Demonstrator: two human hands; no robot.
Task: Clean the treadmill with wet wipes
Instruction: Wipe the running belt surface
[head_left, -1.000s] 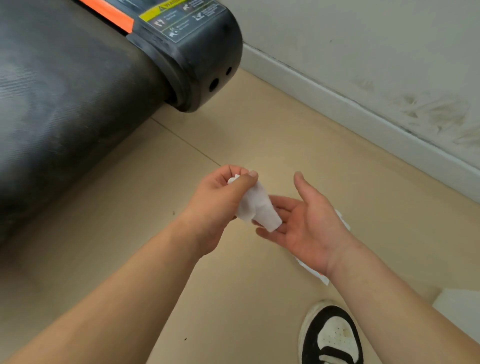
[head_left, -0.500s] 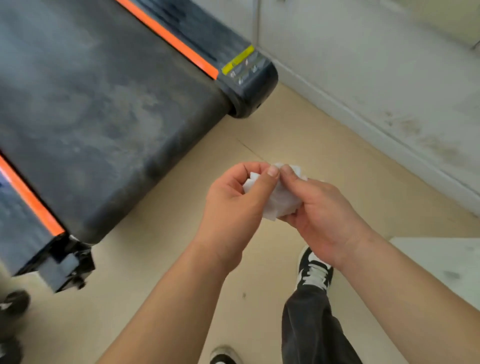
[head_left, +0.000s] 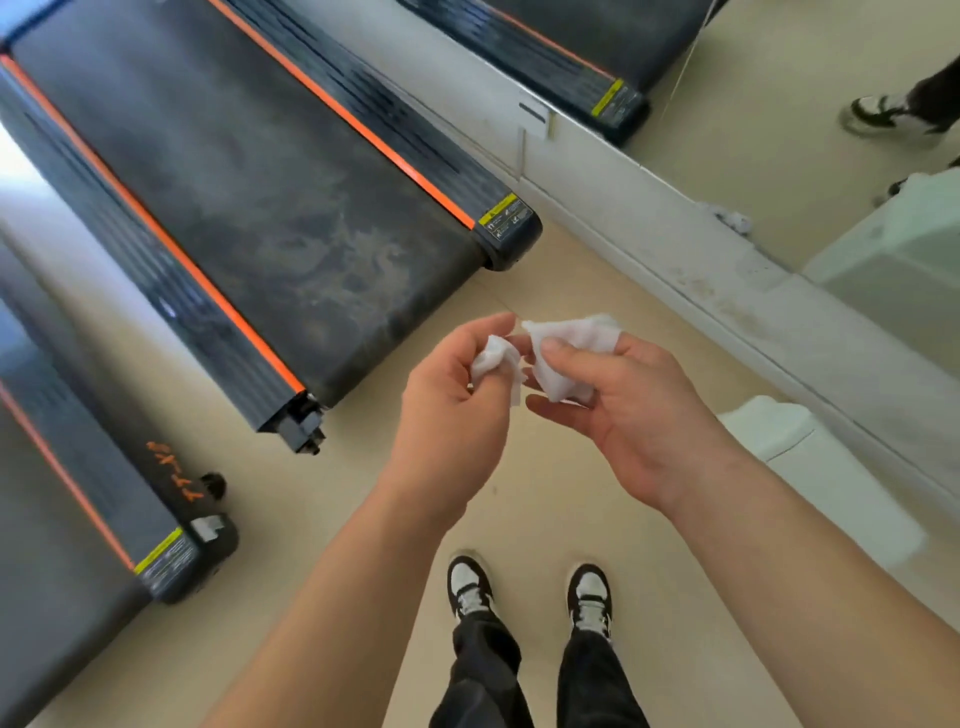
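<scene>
1. Our left hand (head_left: 452, 410) curls its fingers round a bunched end of the wet wipe (head_left: 566, 358) and pinches it against the thumb.
2. Our right hand (head_left: 623, 410) holds the wider, flatter end, with the thumb pressed on top and the fingers underneath.
3. We hold the wipe in the air between both hands, over the beige floor (head_left: 363, 519). It is near the rear end of the treadmill (head_left: 291, 208) and apart from it.
4. The treadmill's dark belt carries pale, dusty smears. Orange stripes run along both side rails, and a yellow label sits at the right rear corner.
5. A second treadmill (head_left: 78, 519) lies beside it at the left edge.
6. A mirror (head_left: 779, 130) along the right wall reflects a treadmill and a shoe.
7. Our black-and-white shoes (head_left: 470, 587) stand below the hands, and a white box (head_left: 810, 467) sits to their right.
</scene>
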